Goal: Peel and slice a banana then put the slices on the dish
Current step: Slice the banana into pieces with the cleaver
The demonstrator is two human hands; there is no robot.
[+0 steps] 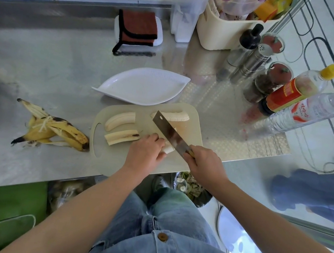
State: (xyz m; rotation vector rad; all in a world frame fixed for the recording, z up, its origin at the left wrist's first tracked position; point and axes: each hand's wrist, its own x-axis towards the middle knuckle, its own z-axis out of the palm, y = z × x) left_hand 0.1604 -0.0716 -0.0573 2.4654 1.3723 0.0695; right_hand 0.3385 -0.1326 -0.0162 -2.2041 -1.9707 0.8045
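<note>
fingers: left hand (147, 150) was curled down on a short banana piece (168, 149) at the near edge of the cutting board (191, 130), pinning it; right hand (204, 163) was closed around the handle of the knife (170, 133).
blade: it slanted up and away over the pinned piece, close beside the left fingertips; whether the edge was touching the fruit could not be told.
banana: two long halves (121, 126) lay side by side on the left of the board, another piece (174, 116) at its far edge; the peel (52, 128) sat on the worktop (40, 62) to the left.
dish: white dish (144, 85), nothing on it, just beyond the board.
doing it well: likely best to tuck the fingertips back, keep the blade upright, cut even rounds.
risk: soft fruit could squash or roll under pressure.
</note>
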